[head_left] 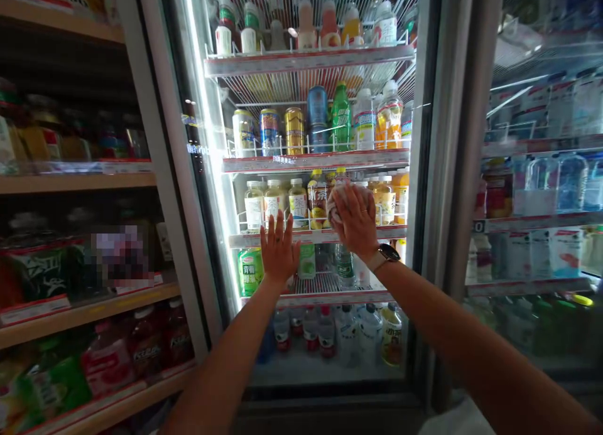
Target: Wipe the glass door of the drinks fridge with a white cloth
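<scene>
A glass fridge door (325, 366) stands in front of me, with lit shelves of drinks behind it. Against the glass, my right hand (354, 218) presses a crumpled pale cloth (335, 212), its fingers bent over the top. A watch (389, 253) is on that wrist. My left hand (279, 247) is lower and to the left, its fingers spread at the glass and the palm facing away from me. Nothing is in it. Behind the cloth, partly hidden, is a row of bottles, among them a tea bottle (317, 199) with a yellow cap.
On the left, wooden shelves (80, 182) hold bottled drinks. Metal door frames (455, 140) border the glass. Another fridge section (541, 221) with cartons and water bottles is at the right. Cans (294, 130) line an upper shelf inside.
</scene>
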`<state>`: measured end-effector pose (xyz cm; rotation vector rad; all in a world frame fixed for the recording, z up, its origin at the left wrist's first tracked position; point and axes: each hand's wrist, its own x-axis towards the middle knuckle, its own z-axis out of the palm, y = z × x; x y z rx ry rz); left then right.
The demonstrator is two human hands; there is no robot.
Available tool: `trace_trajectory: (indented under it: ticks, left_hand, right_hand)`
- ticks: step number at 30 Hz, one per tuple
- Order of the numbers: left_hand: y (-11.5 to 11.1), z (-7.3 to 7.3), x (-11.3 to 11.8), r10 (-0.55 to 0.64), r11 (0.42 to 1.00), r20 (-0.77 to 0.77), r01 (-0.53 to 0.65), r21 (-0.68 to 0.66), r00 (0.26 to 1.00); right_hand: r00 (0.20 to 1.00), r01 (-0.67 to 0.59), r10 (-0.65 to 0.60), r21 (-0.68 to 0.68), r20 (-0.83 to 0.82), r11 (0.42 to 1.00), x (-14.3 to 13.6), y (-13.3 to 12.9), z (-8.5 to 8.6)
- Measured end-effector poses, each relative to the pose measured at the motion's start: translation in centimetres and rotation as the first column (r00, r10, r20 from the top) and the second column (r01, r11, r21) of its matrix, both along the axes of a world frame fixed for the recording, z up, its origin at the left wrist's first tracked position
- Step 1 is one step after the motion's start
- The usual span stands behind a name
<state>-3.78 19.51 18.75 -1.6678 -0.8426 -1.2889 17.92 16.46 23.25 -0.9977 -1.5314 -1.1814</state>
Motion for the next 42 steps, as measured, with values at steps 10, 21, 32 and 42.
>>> trace_trajectory:
  ticks: [10,21,32,42]
  left_hand:
    - [0.0,0.0,-0.1,-0.023,1.000,0.016,0.024,-0.021,1.000]
    - [0.1,-0.1,-0.2,-0.018,1.000,0.008,0.018,-0.014,1.000]
    - [0.4,-0.2,-0.1,-0.082,0.995,0.030,0.084,-0.053,0.996]
    - [0.2,-0.1,-0.1,-0.066,0.997,0.028,0.067,-0.038,0.997]
  right_hand:
    - [0.990,-0.026,0.046,-0.147,0.136,0.989,-1.0,-0.6,-10.7]
    - [0.962,0.015,0.022,-0.136,0.271,0.991,1.7,-1.1,-10.8]
    - [0.997,0.056,-0.058,-0.056,-0.042,0.997,2.3,-0.9,-3.1]
    - [0.996,0.044,-0.024,-0.244,0.085,0.969,3.1,-2.3,-19.1]
